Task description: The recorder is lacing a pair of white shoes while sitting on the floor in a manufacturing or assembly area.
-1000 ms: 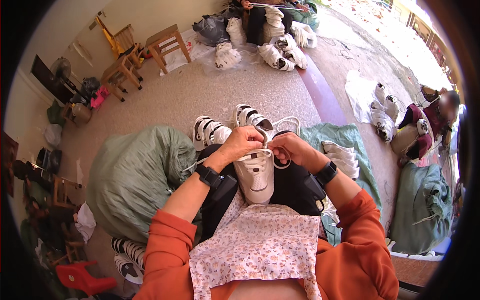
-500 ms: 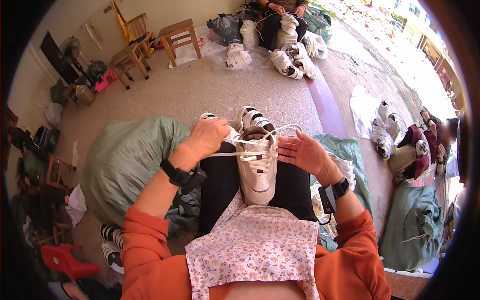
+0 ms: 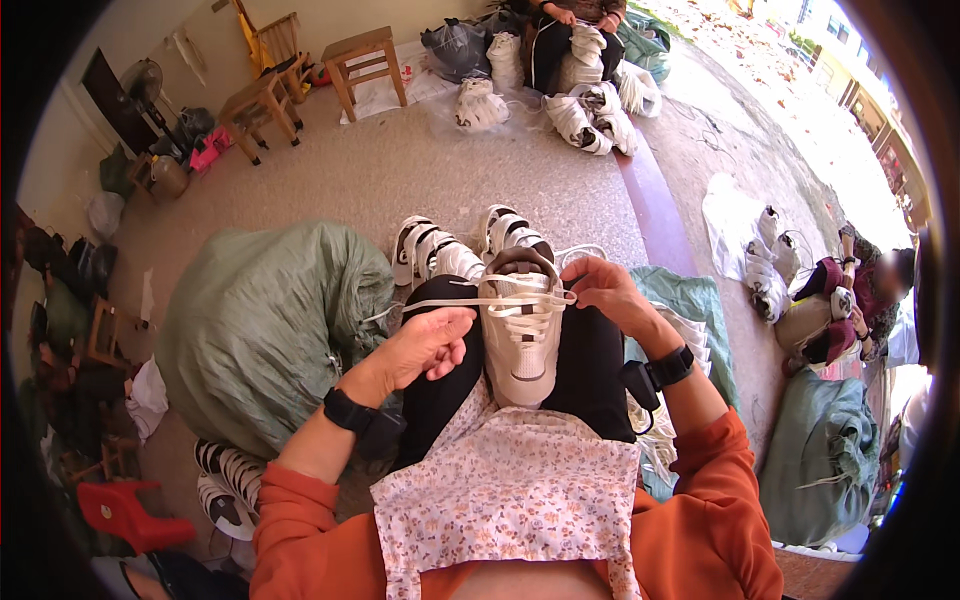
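A cream and white sneaker (image 3: 525, 340) rests on my lap between my thighs, toe toward me, its front laced in crossing rows. My right hand (image 3: 608, 293) is at the shoe's right side, thumb and fingers pinching the white shoelace (image 3: 520, 300) near the top eyelets. The lace stretches leftward across the tongue and over my dark trouser leg. My left hand (image 3: 432, 345) is lower, over my left thigh, its fingers curled and thumb pointing right. The lace runs down to this hand, though the grip itself is partly hidden.
Nested white shoes (image 3: 435, 250) stand beyond my knees. A big green sack (image 3: 270, 330) bulges at my left; more shoes (image 3: 680, 335) lie on green sheeting at my right. Another person sits among shoes at the far side, another at right. Wooden stools (image 3: 362, 65) and a red chair (image 3: 130, 515) stand leftward.
My left hand has come down toward me from beside the shoe's top and curled. My right hand has gone from spread fingers to pinching the lace, which is now pulled across the shoe.
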`<state>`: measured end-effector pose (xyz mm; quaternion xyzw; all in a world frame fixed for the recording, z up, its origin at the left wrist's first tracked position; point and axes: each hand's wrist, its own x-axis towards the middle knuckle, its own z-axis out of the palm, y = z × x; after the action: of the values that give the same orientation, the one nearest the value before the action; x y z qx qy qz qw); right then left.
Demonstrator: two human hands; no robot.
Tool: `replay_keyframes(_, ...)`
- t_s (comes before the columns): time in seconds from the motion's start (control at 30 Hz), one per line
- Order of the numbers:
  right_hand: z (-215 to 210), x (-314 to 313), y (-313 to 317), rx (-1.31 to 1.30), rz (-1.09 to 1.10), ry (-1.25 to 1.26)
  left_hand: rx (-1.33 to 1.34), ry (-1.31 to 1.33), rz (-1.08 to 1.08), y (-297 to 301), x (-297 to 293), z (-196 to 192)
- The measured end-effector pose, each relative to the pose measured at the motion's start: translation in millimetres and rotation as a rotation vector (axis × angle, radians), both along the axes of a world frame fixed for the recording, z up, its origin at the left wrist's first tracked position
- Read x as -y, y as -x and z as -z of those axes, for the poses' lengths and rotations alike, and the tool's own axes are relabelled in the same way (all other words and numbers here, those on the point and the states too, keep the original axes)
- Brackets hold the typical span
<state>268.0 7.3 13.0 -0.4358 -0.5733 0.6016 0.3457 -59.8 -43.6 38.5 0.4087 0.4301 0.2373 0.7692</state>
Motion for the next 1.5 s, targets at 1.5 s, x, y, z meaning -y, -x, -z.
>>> replay_keyframes(1.5,-23,-49,88,0.581,-0.398,-0.544,-0.890,-1.285,0.039,-17,-47,23)
